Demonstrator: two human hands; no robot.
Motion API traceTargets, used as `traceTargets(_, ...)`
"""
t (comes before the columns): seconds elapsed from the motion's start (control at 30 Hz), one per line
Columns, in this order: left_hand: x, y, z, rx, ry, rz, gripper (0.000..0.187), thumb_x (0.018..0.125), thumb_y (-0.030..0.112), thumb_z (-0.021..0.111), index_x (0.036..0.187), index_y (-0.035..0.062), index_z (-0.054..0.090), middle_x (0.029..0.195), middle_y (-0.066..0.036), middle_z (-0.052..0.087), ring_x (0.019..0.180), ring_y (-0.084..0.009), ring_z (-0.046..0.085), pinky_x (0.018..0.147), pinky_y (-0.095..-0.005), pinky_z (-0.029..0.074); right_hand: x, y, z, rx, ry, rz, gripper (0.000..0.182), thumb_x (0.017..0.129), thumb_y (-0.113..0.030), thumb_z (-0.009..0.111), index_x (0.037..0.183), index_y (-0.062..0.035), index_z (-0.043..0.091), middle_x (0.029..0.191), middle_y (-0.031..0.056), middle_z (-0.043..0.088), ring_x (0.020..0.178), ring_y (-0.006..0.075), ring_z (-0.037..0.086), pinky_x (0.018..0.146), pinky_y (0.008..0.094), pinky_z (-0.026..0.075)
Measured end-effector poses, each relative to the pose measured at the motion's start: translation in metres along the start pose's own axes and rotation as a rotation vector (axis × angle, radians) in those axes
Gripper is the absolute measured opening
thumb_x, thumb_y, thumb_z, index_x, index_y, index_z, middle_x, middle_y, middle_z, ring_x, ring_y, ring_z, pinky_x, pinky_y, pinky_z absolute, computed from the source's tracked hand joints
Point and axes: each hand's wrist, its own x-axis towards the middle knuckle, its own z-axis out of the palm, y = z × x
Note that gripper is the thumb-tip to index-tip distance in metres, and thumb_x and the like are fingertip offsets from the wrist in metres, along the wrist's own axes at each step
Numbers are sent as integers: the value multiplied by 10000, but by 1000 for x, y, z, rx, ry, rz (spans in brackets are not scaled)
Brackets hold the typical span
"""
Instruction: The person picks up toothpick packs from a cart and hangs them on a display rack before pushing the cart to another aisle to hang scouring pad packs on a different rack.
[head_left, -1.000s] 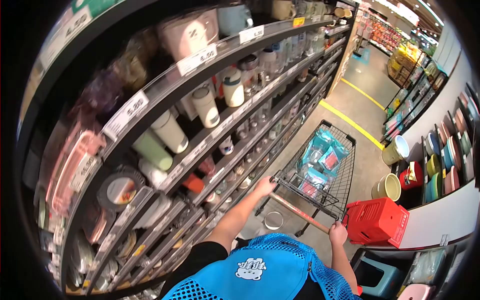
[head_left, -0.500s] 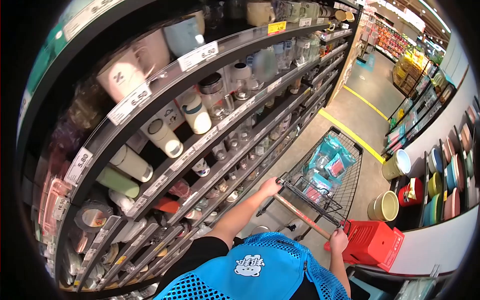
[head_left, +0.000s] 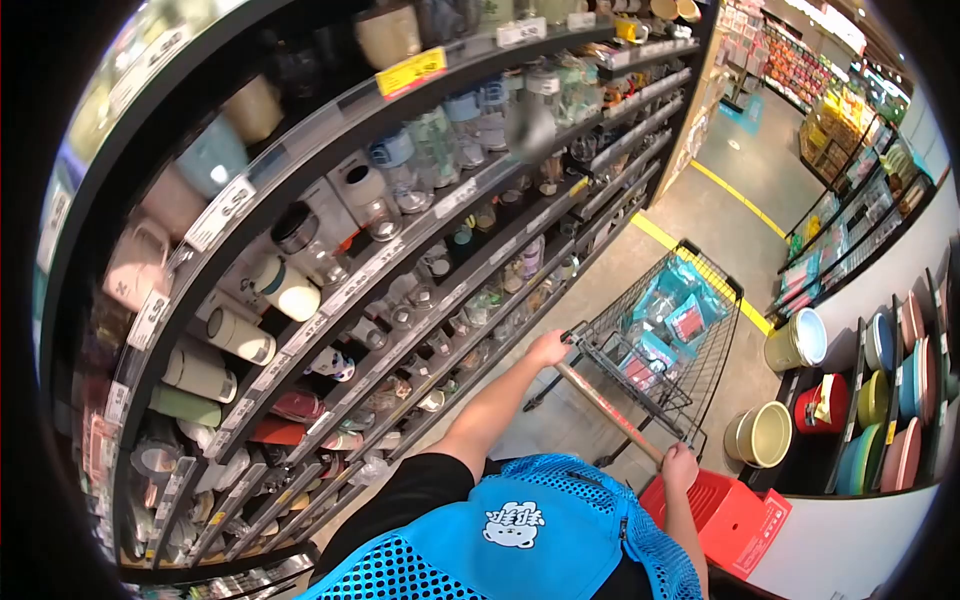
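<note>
Both hands clamped on cart handle [head_left: 612, 412]: left hand [head_left: 549, 349] at its left end, right hand [head_left: 680, 466] at its right end, spread for steering. Cart [head_left: 665, 330] in aisle beside shelves [head_left: 400, 250], blue packets [head_left: 672, 318] in basket.

One head-worn view looks steeply down and forward along a shop aisle, close above both hands (fisheye-bent edges), shelves [head_left: 330, 290] left of the fingers, cart [head_left: 665, 335] just beyond them
</note>
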Motion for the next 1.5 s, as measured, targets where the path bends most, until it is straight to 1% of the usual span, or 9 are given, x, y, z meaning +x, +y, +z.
traceTargets(0.13, 40, 41, 9, 47, -30, -16, 351, 773, 267, 587, 1084, 105, 590, 1070, -178, 627, 1024, -331, 588, 860, -418, 464, 47, 8, -17, -4, 14, 18, 220, 826, -223, 492, 817, -81, 659, 777, 188, 649, 746, 371, 632, 684, 471, 498)
traceTargets(0.47, 138, 95, 21, -56, -17, 58, 380, 773, 273, 599, 1092, 67, 592, 1006, -205, 634, 968, -340, 605, 832, -409, 469, 153, 12, -21, -20, 11, 89, 207, 817, -223, 495, 835, -108, 666, 785, 173, 655, 777, 352, 638, 694, 459, 498)
traceTargets(0.57, 180, 109, 24, -88, -72, 40, 367, 770, 293, 599, 1062, 71, 584, 1064, -184, 626, 1017, -350, 589, 867, -425, 463, 185, 14, -17, -21, 28, 89, 211, 817, -223, 494, 857, -114, 670, 797, 165, 657, 782, 352, 636, 698, 456, 497)
traceTargets(0.83, 273, 145, 5, -73, -207, 106, 403, 772, 279, 604, 1104, 59, 540, 1058, -223, 613, 1023, -368, 583, 871, -433, 457, 258, -18, -19, -31, 64, 182, 224, 827, -224, 477, 842, -115, 671, 803, 149, 659, 793, 346, 629, 707, 449, 488)
traceTargets(0.97, 318, 173, 7, -35, -278, 106, 434, 770, 323, 631, 1088, 45, 529, 1045, -233, 614, 1014, -372, 588, 861, -443, 457, 295, -16, -23, -40, 85, 221, 216, 830, -233, 485, 828, -111, 664, 800, 165, 652, 786, 355, 625, 704, 469, 480)
traceTargets(1.1, 368, 178, 4, -86, -278, 130, 418, 761, 252, 672, 1080, 13, 547, 937, -180, 643, 881, -291, 636, 770, -367, 491, 331, -37, -16, -74, 81, 259, 184, 813, -220, 499, 836, -102, 638, 793, 165, 651, 770, 358, 627, 686, 472, 491)
traceTargets(1.23, 409, 200, 22, -60, -248, 196, 419, 763, 252, 669, 1081, 6, 551, 873, -147, 647, 839, -265, 639, 755, -365, 493, 370, -29, -29, -51, 84, 274, 170, 808, -221, 510, 822, -105, 633, 794, 152, 652, 762, 345, 629, 673, 463, 496)
traceTargets(1.4, 478, 214, 33, -50, -209, 280, 352, 760, 198, 622, 1040, -2, 547, 767, -106, 613, 703, -237, 615, 660, -353, 491, 433, -28, -15, -38, 160, 280, 148, 796, -211, 514, 791, -111, 622, 759, 130, 646, 721, 333, 628, 642, 457, 499)
traceTargets(1.5, 514, 238, 50, -74, -256, 207, 362, 765, 238, 626, 1056, 30, 571, 875, -173, 647, 839, -314, 633, 767, -394, 486, 476, -8, -22, -33, 177, 287, 135, 780, -213, 521, 762, -108, 603, 741, 122, 641, 698, 323, 628, 620, 456, 502)
